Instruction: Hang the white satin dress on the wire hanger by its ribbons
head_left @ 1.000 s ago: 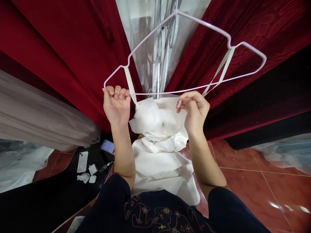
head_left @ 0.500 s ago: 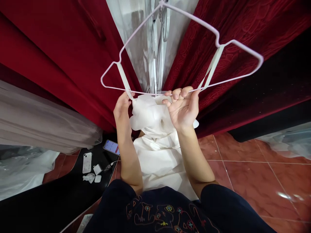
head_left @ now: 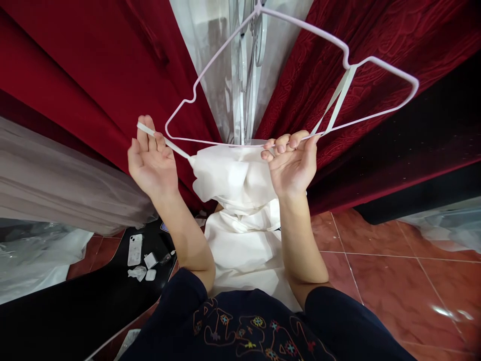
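Observation:
A pale pink hanger (head_left: 306, 22) spans the upper middle. From its right notch a white strap (head_left: 341, 98) runs down to the lower bar. My right hand (head_left: 293, 165) has its fingers curled over that bar, near the strap's lower end. My left hand (head_left: 153, 163) is out to the left of the hanger, palm up, with a second white strap (head_left: 176, 148) looped over its fingers and stretched to the garment. The white garment (head_left: 240, 180) drapes below the bar and down between my forearms.
Red curtains (head_left: 97, 75) flank a metal rack (head_left: 246, 75). At lower left, a black surface (head_left: 75, 311) bears a white phone (head_left: 135, 249), a charger (head_left: 151, 260) and small white items. Red tiles (head_left: 394, 281) lie at right.
My left hand has moved left and turned palm up, taking the left strap off the hanger's notch. The hanger has shifted slightly right, with my right hand still at its bar.

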Available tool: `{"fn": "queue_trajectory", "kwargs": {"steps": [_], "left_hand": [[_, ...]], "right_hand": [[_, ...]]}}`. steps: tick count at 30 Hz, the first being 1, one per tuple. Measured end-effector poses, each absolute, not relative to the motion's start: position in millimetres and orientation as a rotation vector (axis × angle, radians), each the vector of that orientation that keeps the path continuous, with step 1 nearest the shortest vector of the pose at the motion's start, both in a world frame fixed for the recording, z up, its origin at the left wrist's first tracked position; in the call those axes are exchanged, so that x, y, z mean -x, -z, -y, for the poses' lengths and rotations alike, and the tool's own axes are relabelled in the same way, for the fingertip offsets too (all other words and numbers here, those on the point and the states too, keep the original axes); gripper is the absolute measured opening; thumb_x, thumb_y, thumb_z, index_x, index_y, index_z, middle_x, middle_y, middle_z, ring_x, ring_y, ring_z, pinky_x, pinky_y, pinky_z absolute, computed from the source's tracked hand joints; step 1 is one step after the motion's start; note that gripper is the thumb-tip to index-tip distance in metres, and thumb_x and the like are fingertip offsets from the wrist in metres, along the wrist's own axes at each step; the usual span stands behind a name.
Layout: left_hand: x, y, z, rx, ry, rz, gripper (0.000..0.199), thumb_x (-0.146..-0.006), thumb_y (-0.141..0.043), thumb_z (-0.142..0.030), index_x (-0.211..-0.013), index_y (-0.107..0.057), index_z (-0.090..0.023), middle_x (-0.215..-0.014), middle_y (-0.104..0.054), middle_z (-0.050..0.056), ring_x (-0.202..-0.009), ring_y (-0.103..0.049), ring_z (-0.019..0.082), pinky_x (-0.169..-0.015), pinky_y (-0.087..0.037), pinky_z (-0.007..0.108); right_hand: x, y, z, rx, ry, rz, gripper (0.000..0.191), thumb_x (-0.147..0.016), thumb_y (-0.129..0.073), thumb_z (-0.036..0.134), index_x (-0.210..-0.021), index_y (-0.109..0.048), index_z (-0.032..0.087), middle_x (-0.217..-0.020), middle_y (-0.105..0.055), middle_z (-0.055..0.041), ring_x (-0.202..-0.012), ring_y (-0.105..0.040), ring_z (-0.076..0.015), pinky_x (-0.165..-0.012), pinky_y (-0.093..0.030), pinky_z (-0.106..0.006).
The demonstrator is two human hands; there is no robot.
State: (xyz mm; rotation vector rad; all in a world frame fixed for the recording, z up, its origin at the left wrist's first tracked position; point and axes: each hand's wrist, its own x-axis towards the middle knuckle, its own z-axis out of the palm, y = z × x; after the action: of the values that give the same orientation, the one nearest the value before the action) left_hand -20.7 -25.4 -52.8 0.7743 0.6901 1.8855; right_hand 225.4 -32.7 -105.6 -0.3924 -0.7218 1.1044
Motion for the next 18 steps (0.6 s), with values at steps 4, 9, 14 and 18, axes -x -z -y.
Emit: {"fn": "queue_trajectory", "kwargs": {"steps": [4, 9, 14, 18], "left_hand": [[8, 90, 24, -0.756, -1.895, -0.786, 0.031, -0.106, -0.042, -0.033, -0.126, -0.065, -0.024, -0.166, -0.043, 0.004, -0.146, -0.05, 0.02, -0.112, -0.048, 0.031], [-26, 86, 22, -0.901, -1.719, -0.617, 0.032, -0.109, -0.039, -0.032, -0.118, -0.068, -0.022, -0.139, -0.066, 0.008, -0.135, -0.061, 0.018, -0.119, -0.043, 0.031], [-43, 72, 22, -0.757, -1.853, -0.552, 0.033, -0.112, -0.034, -0.025, -0.097, -0.063, -0.022, -0.073, -0.052, -0.001, -0.076, -0.063, 0.011, -0.091, -0.055, 0.025], [-42, 67, 23, -0.705, -1.861, -0.521, 0.037, -0.113, -0.03, -0.02, -0.095, -0.063, -0.019, -0.068, -0.036, -0.004, -0.061, -0.049, 0.01, -0.077, -0.053, 0.022]], "right_hand": [[-225, 107, 32, 0.37, -1.136, 0.711, 0.052, -0.088, -0.056, 0.071, -0.075, -0.043, 0.023, -0.068, -0.041, 0.0017, -0.078, -0.066, -0.0126, -0.062, -0.055, -0.024], [-227, 108, 31, 0.318, -1.171, 0.685, 0.044, -0.093, -0.053, 0.063, -0.077, -0.046, 0.023, -0.069, -0.044, 0.0017, -0.079, -0.067, -0.0124, -0.063, -0.055, -0.024], [-226, 102, 45, 0.339, -1.227, 0.648, 0.035, -0.091, -0.06, 0.058, -0.084, -0.054, 0.024, -0.077, -0.058, 0.0022, -0.089, -0.071, -0.0123, -0.069, -0.059, -0.024], [-233, 102, 68, 0.585, -1.119, 0.675, 0.025, -0.087, -0.068, 0.042, -0.104, -0.067, 0.025, -0.096, -0.071, 0.0004, -0.093, -0.072, -0.0118, -0.077, -0.061, -0.025]]}}
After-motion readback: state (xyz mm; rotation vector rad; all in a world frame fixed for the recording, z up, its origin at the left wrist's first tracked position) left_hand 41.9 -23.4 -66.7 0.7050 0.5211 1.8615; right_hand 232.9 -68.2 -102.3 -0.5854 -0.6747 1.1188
